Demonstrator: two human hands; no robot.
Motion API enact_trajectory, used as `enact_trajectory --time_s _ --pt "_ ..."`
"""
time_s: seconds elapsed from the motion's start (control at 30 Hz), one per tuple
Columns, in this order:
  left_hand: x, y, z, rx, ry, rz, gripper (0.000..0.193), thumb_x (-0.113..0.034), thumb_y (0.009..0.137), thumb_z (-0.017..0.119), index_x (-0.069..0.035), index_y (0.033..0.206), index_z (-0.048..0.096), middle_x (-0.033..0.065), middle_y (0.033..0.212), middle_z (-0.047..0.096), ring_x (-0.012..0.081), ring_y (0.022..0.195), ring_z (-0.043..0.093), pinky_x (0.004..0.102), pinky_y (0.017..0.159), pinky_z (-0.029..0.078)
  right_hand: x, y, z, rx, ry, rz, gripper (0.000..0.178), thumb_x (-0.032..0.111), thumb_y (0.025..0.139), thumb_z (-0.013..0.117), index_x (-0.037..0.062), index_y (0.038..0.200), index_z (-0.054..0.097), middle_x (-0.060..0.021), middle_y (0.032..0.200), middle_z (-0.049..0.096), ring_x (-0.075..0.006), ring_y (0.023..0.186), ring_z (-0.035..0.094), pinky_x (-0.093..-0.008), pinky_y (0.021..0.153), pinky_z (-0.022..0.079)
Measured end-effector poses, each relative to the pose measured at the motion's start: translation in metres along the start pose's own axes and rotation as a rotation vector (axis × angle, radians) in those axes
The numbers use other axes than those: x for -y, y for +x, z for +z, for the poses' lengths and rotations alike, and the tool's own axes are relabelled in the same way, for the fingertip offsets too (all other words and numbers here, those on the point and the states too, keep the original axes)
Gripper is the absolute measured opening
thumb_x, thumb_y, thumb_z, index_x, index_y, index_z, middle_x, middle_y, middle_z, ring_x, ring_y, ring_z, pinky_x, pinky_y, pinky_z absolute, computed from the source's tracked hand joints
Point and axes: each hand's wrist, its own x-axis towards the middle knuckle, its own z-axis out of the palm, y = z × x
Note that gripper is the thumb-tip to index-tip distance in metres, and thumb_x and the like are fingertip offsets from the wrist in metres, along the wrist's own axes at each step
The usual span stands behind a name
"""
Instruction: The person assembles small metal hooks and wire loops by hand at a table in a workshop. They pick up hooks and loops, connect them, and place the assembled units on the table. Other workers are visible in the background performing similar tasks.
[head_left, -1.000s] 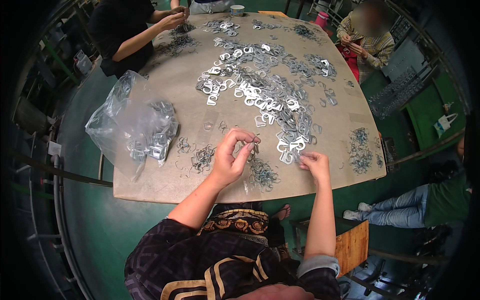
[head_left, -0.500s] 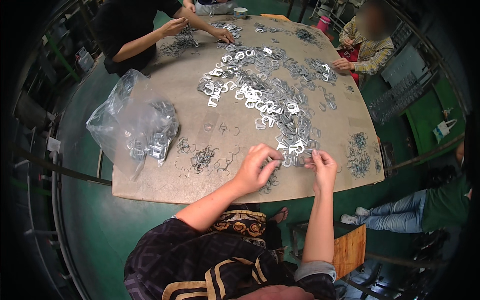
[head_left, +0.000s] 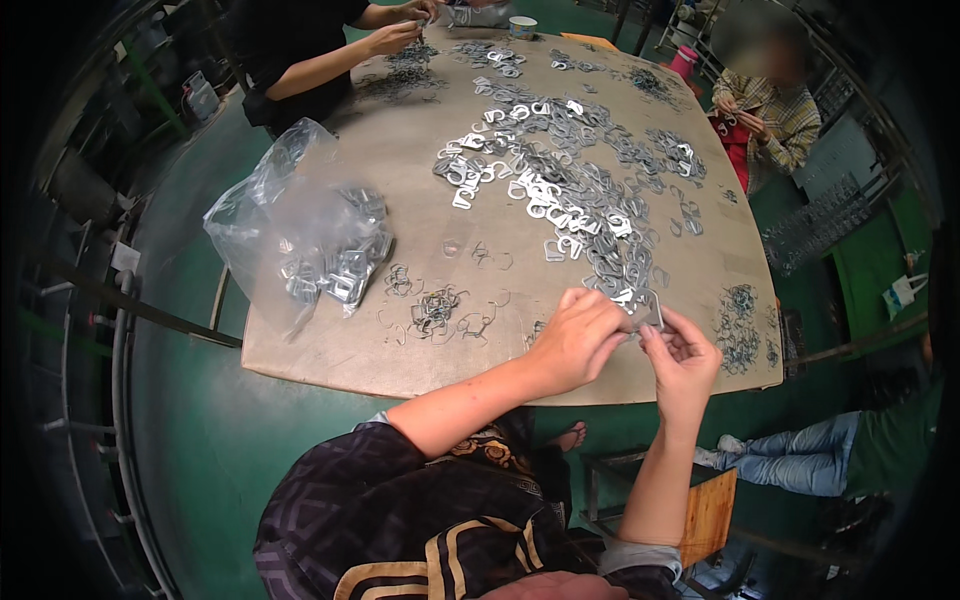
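Over the near right part of the table, my left hand [head_left: 578, 345] and my right hand [head_left: 684, 362] meet fingertip to fingertip. Between them is a flat grey metal hook [head_left: 650, 309]. My right thumb and fingers pinch it from the right, while the closed fingers of my left hand grip its left side. Whether a small wire clip is also in my left fingers is hidden. Just beyond my hands begins a long heap of similar metal hooks [head_left: 560, 205]. To the left of my left hand lies a loose pile of thin bent wire clips [head_left: 437, 312].
A clear plastic bag [head_left: 335, 245] of metal pieces stands at the table's left. More wire clips [head_left: 738, 330] lie near the right edge. Across the brown table [head_left: 400, 150], one person in black [head_left: 300, 60] and another in a checked shirt [head_left: 785, 115] handle small pieces.
My hands have come together around a metal hook; before, they were apart beside the heap. The person in black has drawn a hand back from the heap. The view has shifted slightly.
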Motion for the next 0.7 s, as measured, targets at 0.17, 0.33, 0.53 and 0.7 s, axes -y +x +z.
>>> enact_trajectory --time_s 0.17,0.33,0.53,0.7 --pt "0.002 0.003 -0.016 -0.077 -0.13 0.015 0.017 -0.003 0.079 0.068 -0.005 0.095 0.063 0.0076 0.094 0.064 0.0276 0.092 0.059 0.0373 0.083 0.045 0.02 -0.014 -0.016 -0.061 -0.118 -0.169 0.023 -0.011 0.08 0.067 -0.0082 0.103 0.065 -0.0072 0.089 0.063 -0.0101 0.075 0.061 -0.0212 0.066 0.048" --pt "0.068 -0.042 -0.072 0.093 0.349 -0.388 0.006 -0.006 0.08 0.068 -0.003 0.085 0.069 0.0125 0.088 0.067 0.032 0.086 0.064 0.0391 0.076 0.051 0.05 -0.043 -0.055 -0.066 -0.109 -0.155 0.02 -0.012 0.083 0.062 -0.0097 0.103 0.064 -0.0079 0.091 0.059 -0.0122 0.077 0.062 -0.0228 0.07 0.05" --pt "0.084 -0.107 -0.075 0.379 0.665 -0.435 0.01 -0.011 0.078 0.067 -0.002 0.082 0.068 0.014 0.085 0.065 0.0333 0.083 0.063 0.0403 0.073 0.051 0.041 -0.082 -0.088 0.007 -0.244 -0.074 0.024 -0.012 0.078 0.063 -0.0068 0.101 0.066 -0.0093 0.087 0.059 -0.0139 0.074 0.061 -0.0229 0.067 0.049" --pt "0.088 -0.108 -0.063 0.35 0.645 -0.324 0.01 -0.01 0.079 0.067 -0.001 0.084 0.066 0.013 0.084 0.062 0.0328 0.079 0.062 0.0398 0.072 0.051 0.004 -0.124 -0.094 0.036 -0.281 0.037 0.024 -0.012 0.074 0.065 -0.0056 0.097 0.069 -0.0084 0.081 0.061 -0.0129 0.071 0.059 -0.0222 0.065 0.047"
